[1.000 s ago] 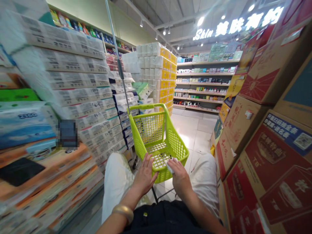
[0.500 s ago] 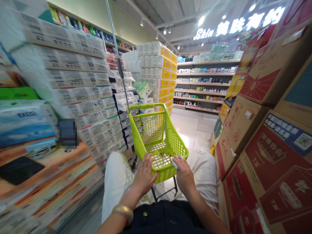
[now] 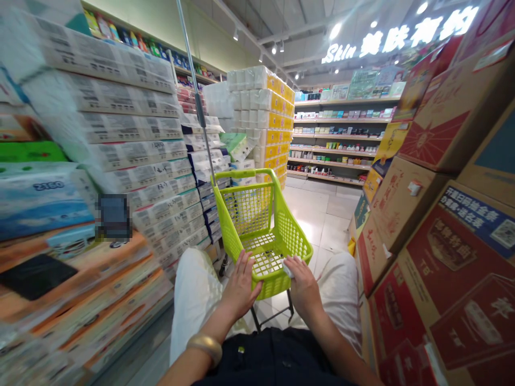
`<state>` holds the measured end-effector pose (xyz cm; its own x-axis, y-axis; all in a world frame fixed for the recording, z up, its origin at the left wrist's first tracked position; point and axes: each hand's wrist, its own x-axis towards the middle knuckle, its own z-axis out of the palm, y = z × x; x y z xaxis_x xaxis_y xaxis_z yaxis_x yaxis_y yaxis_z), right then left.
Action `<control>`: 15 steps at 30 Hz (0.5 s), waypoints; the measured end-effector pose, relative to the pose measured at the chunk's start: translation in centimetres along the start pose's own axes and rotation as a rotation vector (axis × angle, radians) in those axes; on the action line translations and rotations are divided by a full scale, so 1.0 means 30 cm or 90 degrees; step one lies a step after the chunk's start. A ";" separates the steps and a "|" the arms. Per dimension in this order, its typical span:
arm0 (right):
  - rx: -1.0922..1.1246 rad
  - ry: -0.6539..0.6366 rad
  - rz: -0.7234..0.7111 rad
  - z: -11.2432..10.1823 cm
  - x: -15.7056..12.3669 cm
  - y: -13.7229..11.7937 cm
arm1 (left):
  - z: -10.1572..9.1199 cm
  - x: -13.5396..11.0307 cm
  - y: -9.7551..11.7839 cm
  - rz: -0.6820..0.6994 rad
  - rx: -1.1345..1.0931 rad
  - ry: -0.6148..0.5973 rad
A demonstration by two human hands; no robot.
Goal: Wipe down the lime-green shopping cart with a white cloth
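Note:
A lime-green plastic shopping cart (image 3: 263, 241) stands right in front of my knees, its lattice basket holding nothing that I can see. My left hand (image 3: 241, 281) grips the near rim at its left corner, fingers over the edge and thumb against the outer wall. At the right corner of that rim is my right hand (image 3: 301, 279). Its fingers are bent over a small white wipe (image 3: 288, 269), pressed against the rim and mostly hidden under them. A thin metal pole (image 3: 191, 64) rises from the cart's far left corner.
Stacked wrapped paper packs (image 3: 132, 128) line the left side. Cardboard cartons (image 3: 442, 257) are piled close on the right. Behind the cart stand yellow-and-white tissue packs (image 3: 277, 123). Pale floor tiles (image 3: 317, 209) lead toward stocked shelves (image 3: 338, 136) at the back.
The view has shifted a little, so the cart and shelves appear slightly to the right. Both hands keep the same places on the rim.

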<state>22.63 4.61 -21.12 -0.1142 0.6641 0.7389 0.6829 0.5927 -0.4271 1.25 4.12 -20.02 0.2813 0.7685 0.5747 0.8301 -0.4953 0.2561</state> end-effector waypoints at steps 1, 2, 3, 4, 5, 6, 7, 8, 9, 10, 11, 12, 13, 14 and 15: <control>0.015 -0.021 -0.022 0.007 -0.004 -0.022 | 0.001 0.000 -0.001 0.003 -0.003 0.000; 0.034 -0.048 -0.052 0.015 -0.010 -0.047 | 0.001 0.001 -0.002 0.005 -0.005 -0.001; 0.053 -0.078 -0.087 0.022 -0.015 -0.069 | 0.000 0.000 -0.003 0.006 -0.006 -0.001; 0.065 -0.103 -0.112 0.026 -0.018 -0.083 | -0.001 0.000 -0.005 0.006 -0.006 -0.002; 0.069 -0.115 -0.124 0.025 -0.019 -0.086 | -0.002 0.000 -0.005 0.006 -0.006 -0.004; 0.062 -0.114 -0.119 0.020 -0.017 -0.076 | -0.004 -0.001 -0.005 0.007 -0.005 -0.006; 0.048 -0.101 -0.098 0.012 -0.013 -0.055 | -0.007 -0.001 -0.005 0.007 -0.005 -0.009; 0.028 -0.074 -0.064 0.000 -0.006 -0.026 | -0.009 -0.001 -0.003 0.007 -0.006 -0.012; 0.008 -0.050 -0.031 -0.012 0.001 0.004 | -0.012 -0.001 -0.001 0.006 -0.007 -0.014; -0.009 -0.024 0.006 -0.021 0.007 0.031 | -0.013 0.000 0.001 0.005 -0.008 -0.015; -0.022 -0.006 0.032 -0.028 0.012 0.048 | -0.015 0.000 0.002 0.003 -0.008 -0.016; -0.028 0.003 0.044 -0.029 0.013 0.053 | -0.015 0.000 0.003 0.000 -0.009 -0.016; -0.026 0.002 0.041 -0.025 0.012 0.045 | -0.015 0.000 0.004 -0.001 -0.009 -0.016; -0.015 -0.010 0.020 -0.016 0.007 0.025 | -0.015 0.000 0.003 -0.001 -0.009 -0.017; 0.002 -0.030 -0.012 -0.005 0.001 -0.002 | -0.014 0.000 0.002 0.000 -0.008 -0.017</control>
<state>22.69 4.53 -21.01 -0.1615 0.6735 0.7213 0.6778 0.6070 -0.4150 1.10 3.91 -19.67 0.2939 0.7786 0.5544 0.8236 -0.5006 0.2664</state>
